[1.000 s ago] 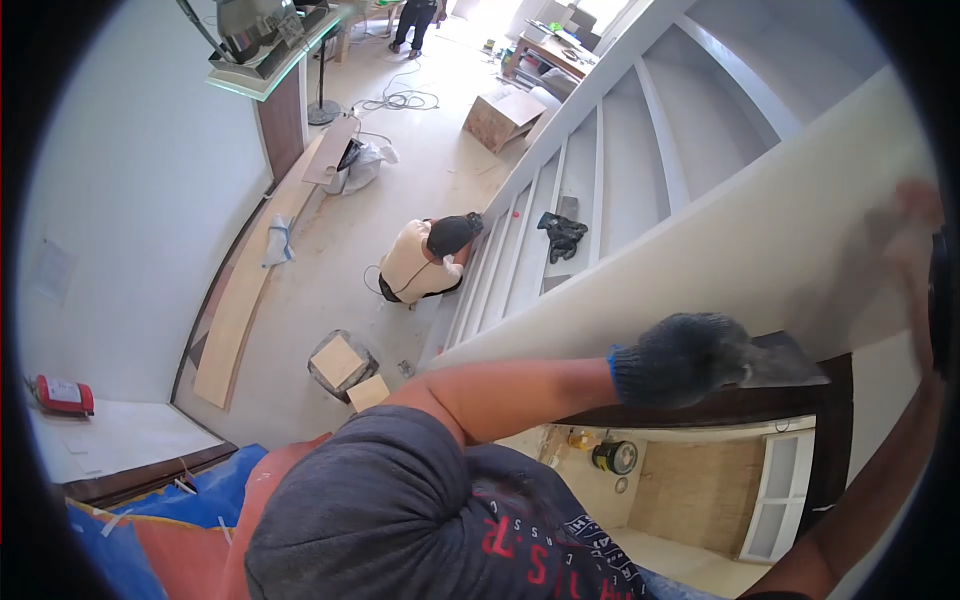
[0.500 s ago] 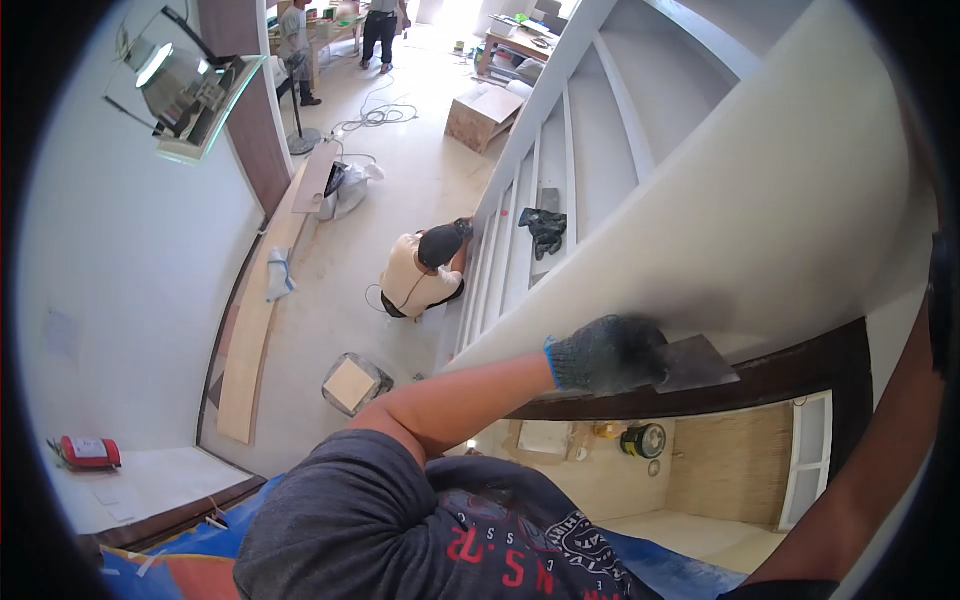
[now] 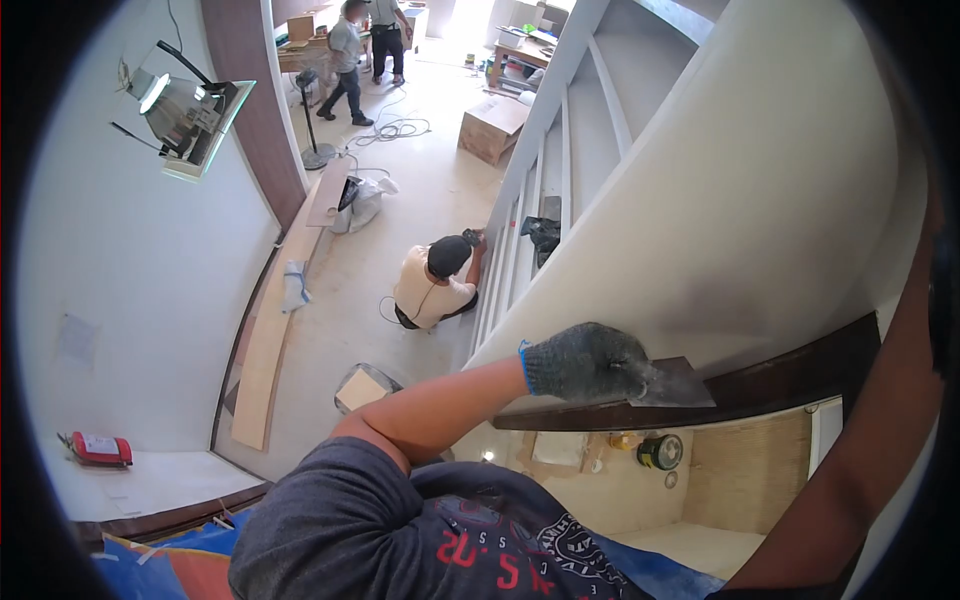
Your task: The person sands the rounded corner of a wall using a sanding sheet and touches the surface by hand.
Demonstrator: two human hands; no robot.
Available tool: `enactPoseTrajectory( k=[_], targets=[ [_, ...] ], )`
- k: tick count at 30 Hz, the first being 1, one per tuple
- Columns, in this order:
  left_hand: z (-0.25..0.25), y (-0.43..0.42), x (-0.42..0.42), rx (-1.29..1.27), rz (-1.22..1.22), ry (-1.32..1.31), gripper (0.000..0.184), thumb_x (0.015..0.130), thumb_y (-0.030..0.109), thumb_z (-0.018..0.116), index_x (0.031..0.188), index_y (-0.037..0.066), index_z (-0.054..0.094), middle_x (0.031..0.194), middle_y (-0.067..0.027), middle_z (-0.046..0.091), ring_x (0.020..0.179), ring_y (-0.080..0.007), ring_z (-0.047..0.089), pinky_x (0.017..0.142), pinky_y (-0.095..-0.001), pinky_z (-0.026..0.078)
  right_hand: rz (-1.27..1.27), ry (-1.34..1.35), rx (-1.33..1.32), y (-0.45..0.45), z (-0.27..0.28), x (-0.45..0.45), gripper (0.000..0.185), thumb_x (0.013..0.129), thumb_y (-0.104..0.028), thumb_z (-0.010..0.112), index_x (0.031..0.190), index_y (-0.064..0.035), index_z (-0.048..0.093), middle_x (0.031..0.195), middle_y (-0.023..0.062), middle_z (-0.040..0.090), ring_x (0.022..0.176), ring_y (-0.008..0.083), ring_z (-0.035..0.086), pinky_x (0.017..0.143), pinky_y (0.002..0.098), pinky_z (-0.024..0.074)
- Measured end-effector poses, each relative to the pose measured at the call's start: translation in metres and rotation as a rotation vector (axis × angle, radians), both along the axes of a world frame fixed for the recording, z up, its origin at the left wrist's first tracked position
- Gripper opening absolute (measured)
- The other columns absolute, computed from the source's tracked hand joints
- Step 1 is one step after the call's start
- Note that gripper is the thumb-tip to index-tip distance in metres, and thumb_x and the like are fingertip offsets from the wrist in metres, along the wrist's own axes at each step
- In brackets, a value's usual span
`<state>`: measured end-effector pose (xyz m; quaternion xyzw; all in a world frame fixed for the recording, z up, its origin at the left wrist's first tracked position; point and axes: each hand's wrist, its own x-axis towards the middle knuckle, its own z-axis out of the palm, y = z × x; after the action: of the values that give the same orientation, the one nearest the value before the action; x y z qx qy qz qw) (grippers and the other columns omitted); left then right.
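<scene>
My left hand [image 3: 590,362], in a dark knit glove with a blue cuff, is closed around a flat metal scraper [image 3: 682,384]. The blade points right, beside the lower edge of a smooth, curved off-white panel [image 3: 740,220] and a dark brown trim [image 3: 780,385]. Whether the blade touches the panel is unclear. My right forearm rises along the right side; the hand itself is outside the visible picture.
A co-worker [image 3: 435,285] crouches beside white slatted shelving [image 3: 600,100], where dark gloves [image 3: 543,235] lie. Two people stand farther back. Long boards [image 3: 265,370], a wooden box [image 3: 492,128], cables and a fire extinguisher [image 3: 100,449] are around. A bucket [image 3: 660,452] stands below the trim.
My left hand and the scraper have moved left along the panel's lower edge. My right hand, blurred at the right earlier, has left view. The camera view has shifted, and one distant person has stepped rightward.
</scene>
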<state>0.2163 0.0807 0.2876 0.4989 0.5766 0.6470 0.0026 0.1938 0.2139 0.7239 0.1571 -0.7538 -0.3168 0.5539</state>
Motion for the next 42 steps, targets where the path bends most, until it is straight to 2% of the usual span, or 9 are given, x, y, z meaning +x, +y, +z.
enactPoseTrajectory(
  k=[6,10,13,15,18,21,25,31,42],
  targets=[
    [-0.012,-0.001,-0.004,-0.273,0.059,0.113,0.029,0.087,0.016,0.085,0.111,0.007,0.071,0.107,-0.0099,0.073,0.097,-0.0248,0.071,0.083,-0.0375,0.057,0.017,0.008,-0.015,-0.004,-0.007,0.008,0.065,0.096,-0.04,0.068,0.151,-0.0084,0.052,0.161,0.018,0.041,0.149,0.0393,0.035,0.123,0.0569,0.0271],
    [-0.048,0.013,0.001,-0.1,-0.12,-0.158,0.04,0.093,0.01,0.078,0.129,0.005,0.062,0.126,-0.0095,0.07,0.111,-0.0187,0.068,0.089,-0.0354,0.055,-0.015,0.043,-0.062,-0.021,0.0,0.033,0.061,0.096,-0.033,0.072,0.149,-0.0092,0.055,0.159,0.0173,0.044,0.147,0.0375,0.039,0.123,0.0538,0.0293],
    [0.031,-0.002,0.004,0.106,-0.561,-0.719,0.051,0.102,0.008,0.07,0.148,0.002,0.051,0.141,-0.0149,0.066,0.113,-0.0229,0.069,0.092,-0.0386,0.06,0.107,0.133,-0.1,-0.028,-0.005,0.036,0.059,0.095,-0.029,0.076,0.147,-0.0098,0.056,0.158,0.0168,0.046,0.146,0.0361,0.042,0.123,0.0514,0.0309],
    [0.086,-0.027,0.006,0.142,-0.428,-0.491,0.047,0.105,0.01,0.065,0.149,0.0,0.05,0.136,-0.017,0.068,0.112,-0.0245,0.071,0.089,-0.0387,0.062,0.406,0.367,0.05,-0.006,0.003,-0.004,0.057,0.09,-0.027,0.083,0.139,-0.009,0.062,0.146,0.0194,0.058,0.131,0.0362,0.058,0.113,0.0455,0.0447],
    [0.148,-0.057,-0.017,0.36,-0.166,-0.019,0.036,0.11,0.022,0.057,0.14,0.002,0.061,0.126,-0.0151,0.07,0.104,-0.0253,0.07,0.087,-0.0386,0.058,0.52,0.393,-0.272,-0.001,-0.003,-0.014,0.068,0.089,-0.04,0.08,0.146,-0.0091,0.058,0.154,0.0217,0.051,0.144,0.0384,0.046,0.122,0.0581,0.0309],
    [0.224,-0.071,-0.051,0.411,0.691,0.63,0.023,0.096,0.008,0.071,0.119,0.003,0.072,0.104,-0.0181,0.071,0.094,-0.0377,0.069,0.082,-0.0429,0.057,0.358,0.402,-0.326,-0.004,-0.004,-0.012,0.08,0.086,-0.043,0.083,0.152,-0.0106,0.051,0.16,0.0227,0.042,0.149,0.0418,0.038,0.122,0.0613,0.0285],
    [0.306,-0.075,-0.09,0.566,1.033,0.833,0.036,0.097,0.008,0.069,0.133,0.006,0.068,0.098,-0.021,0.07,0.09,-0.0389,0.071,0.078,-0.0461,0.058,0.349,0.359,-0.355,-0.006,-0.005,-0.01,0.084,0.087,-0.043,0.082,0.157,-0.013,0.046,0.163,0.0218,0.038,0.152,0.0422,0.034,0.123,0.0644,0.025],
    [0.389,-0.082,-0.1,0.514,1.179,0.983,0.047,0.088,-0.004,0.064,0.131,0.014,0.074,0.123,-0.015,0.071,0.104,-0.0351,0.072,0.089,-0.0417,0.06,0.349,0.347,-0.371,-0.006,-0.007,-0.012,0.086,0.087,-0.043,0.082,0.159,-0.0155,0.043,0.165,0.0207,0.035,0.155,0.0415,0.03,0.125,0.0648,0.0221],
    [0.423,-0.064,-0.106,0.386,1.201,1.145,0.049,0.085,-0.005,0.06,0.128,0.014,0.075,0.118,-0.0133,0.074,0.105,-0.0366,0.072,0.091,-0.0463,0.059,0.382,0.352,-0.383,-0.007,-0.007,-0.011,0.086,0.086,-0.043,0.083,0.158,-0.0166,0.045,0.165,0.0196,0.037,0.154,0.0412,0.031,0.125,0.0653,0.023]
  ],
)
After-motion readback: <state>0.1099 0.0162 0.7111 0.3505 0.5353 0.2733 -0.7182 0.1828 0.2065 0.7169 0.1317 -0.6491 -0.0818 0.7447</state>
